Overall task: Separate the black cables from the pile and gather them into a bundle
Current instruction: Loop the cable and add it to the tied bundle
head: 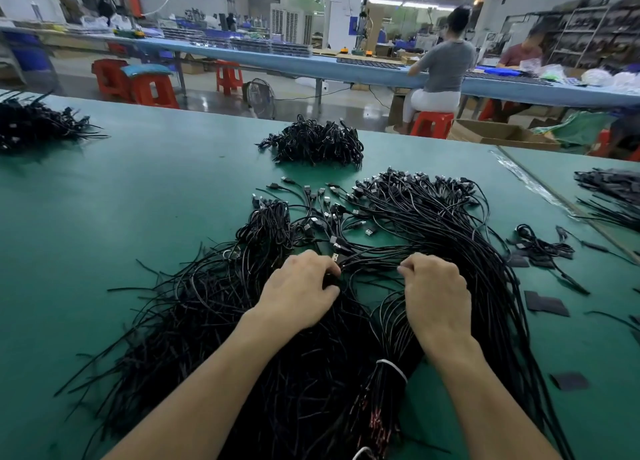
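A big loose pile of black cables (426,214) with USB plugs spreads over the green table (121,217) in front of me. My left hand (299,291) grips a few black cables near their plug ends in the middle of the pile. A short way to the right, my right hand (434,291) pinches several strands of the same pile. Between my forearms lies a tied cable bundle (384,390) held by a white band. A looser heap of cables (194,307) fans out to the left.
A finished cable heap (317,144) sits farther back on the table, another (34,124) at far left and one (613,193) at far right. Small black patches (545,304) lie to the right. Two people sit at a blue bench behind, among red stools.
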The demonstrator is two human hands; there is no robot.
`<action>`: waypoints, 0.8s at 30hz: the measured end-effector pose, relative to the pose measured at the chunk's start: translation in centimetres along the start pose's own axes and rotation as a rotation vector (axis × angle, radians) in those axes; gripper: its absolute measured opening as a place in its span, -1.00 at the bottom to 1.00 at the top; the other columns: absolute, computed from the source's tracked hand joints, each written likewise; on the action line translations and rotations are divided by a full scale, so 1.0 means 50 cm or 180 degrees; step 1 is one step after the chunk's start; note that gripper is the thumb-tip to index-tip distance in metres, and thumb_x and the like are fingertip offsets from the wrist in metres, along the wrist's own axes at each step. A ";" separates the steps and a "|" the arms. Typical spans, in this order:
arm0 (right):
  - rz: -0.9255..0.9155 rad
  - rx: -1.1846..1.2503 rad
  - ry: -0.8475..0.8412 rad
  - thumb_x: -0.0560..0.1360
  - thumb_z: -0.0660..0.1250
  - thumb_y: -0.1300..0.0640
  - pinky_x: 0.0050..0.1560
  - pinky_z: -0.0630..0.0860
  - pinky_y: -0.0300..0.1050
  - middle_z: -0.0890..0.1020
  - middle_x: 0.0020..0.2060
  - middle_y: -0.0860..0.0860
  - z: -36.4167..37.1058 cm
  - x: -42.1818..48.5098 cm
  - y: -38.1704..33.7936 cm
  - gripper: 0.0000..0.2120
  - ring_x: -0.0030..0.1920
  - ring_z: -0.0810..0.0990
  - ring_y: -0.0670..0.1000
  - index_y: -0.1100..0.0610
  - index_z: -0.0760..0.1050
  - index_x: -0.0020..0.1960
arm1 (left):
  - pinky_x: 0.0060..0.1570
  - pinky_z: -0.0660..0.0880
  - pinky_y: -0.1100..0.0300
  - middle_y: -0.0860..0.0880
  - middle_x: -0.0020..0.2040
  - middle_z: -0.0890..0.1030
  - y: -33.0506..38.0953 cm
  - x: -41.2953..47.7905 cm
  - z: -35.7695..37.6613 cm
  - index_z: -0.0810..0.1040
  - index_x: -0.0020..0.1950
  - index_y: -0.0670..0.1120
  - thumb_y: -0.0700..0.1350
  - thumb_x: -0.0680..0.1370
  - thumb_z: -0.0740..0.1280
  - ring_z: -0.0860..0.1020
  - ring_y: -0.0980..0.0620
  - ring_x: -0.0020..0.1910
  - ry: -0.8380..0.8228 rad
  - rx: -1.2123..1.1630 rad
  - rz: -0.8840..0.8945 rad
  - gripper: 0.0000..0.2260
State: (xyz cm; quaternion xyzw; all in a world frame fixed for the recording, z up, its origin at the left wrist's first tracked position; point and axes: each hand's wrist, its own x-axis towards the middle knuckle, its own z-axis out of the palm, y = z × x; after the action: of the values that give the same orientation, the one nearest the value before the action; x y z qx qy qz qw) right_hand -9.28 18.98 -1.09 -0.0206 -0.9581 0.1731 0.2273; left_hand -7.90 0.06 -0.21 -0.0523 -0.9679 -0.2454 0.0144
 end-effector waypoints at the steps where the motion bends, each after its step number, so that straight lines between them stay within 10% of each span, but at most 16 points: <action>1: -0.0007 0.0024 0.0049 0.60 0.32 0.11 -0.36 0.43 -0.15 0.64 -0.18 0.04 -0.002 -0.001 0.002 -0.85 -0.29 0.51 0.01 0.14 0.65 0.00 | 0.26 0.43 -0.02 0.06 0.27 0.49 0.001 -0.001 0.002 0.56 0.27 0.08 0.05 0.59 0.30 0.44 -0.02 0.28 -0.0014 0.0188 -0.0024 -0.74; 7: -0.0147 0.0841 0.0522 0.62 0.28 0.14 -0.22 0.49 -0.18 0.59 -0.17 -0.04 -0.031 -0.007 0.005 -0.88 -0.25 0.52 -0.05 0.14 0.58 0.02 | 0.32 0.29 -0.05 0.01 0.44 0.28 -0.004 -0.004 0.024 0.47 0.35 -0.06 0.28 0.59 0.18 0.27 -0.09 0.38 -0.0118 0.0763 -0.0321 -0.49; 12: -0.0226 0.1991 -0.0332 0.61 0.30 0.15 -0.34 0.42 -0.41 0.59 -0.33 -0.13 -0.074 -0.031 -0.029 -0.86 -0.34 0.52 -0.23 -0.01 0.52 -0.11 | 0.41 0.22 0.07 0.05 0.49 0.22 0.006 -0.012 0.014 0.16 0.58 0.04 0.19 0.50 0.40 0.19 0.02 0.44 0.0849 -0.0197 0.0288 -0.26; 16: -0.0500 0.3039 -0.0830 0.60 0.32 0.12 -0.33 0.40 -0.31 0.52 -0.40 -0.17 -0.130 -0.058 -0.061 -0.84 -0.37 0.41 -0.19 0.02 0.56 -0.16 | 0.44 0.28 0.03 0.13 0.43 0.40 0.015 -0.017 -0.005 0.43 0.43 0.13 0.11 0.57 0.35 0.31 0.10 0.40 0.0782 -0.0375 0.0857 -0.57; 21: -0.0753 0.3886 -0.0575 0.54 0.28 0.11 -0.32 0.38 -0.40 0.49 -0.40 -0.17 -0.182 -0.076 -0.071 -0.86 -0.36 0.39 -0.22 0.01 0.59 -0.15 | -0.03 0.48 0.11 0.13 0.01 0.58 0.025 -0.032 -0.004 0.56 0.01 -0.01 0.05 0.65 0.20 0.52 0.17 -0.04 0.1045 -0.1050 0.0814 -0.80; 24: -0.0612 0.3825 0.0049 0.55 0.30 0.01 -0.25 0.45 -0.37 0.55 -0.34 -0.12 -0.180 -0.082 -0.058 -0.86 -0.30 0.46 -0.16 -0.08 0.60 -0.13 | -0.41 0.26 0.38 0.14 -0.32 0.47 0.035 -0.048 -0.016 0.51 -0.11 -0.06 0.17 0.61 0.15 0.39 0.22 -0.42 0.1373 -0.1418 0.0991 -0.66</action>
State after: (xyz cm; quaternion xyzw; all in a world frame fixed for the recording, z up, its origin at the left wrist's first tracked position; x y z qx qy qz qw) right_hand -1.53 18.68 5.66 0.1968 -0.6886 0.6622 0.2207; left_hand -5.32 0.99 1.20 -0.1481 -0.8457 -0.4509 0.2442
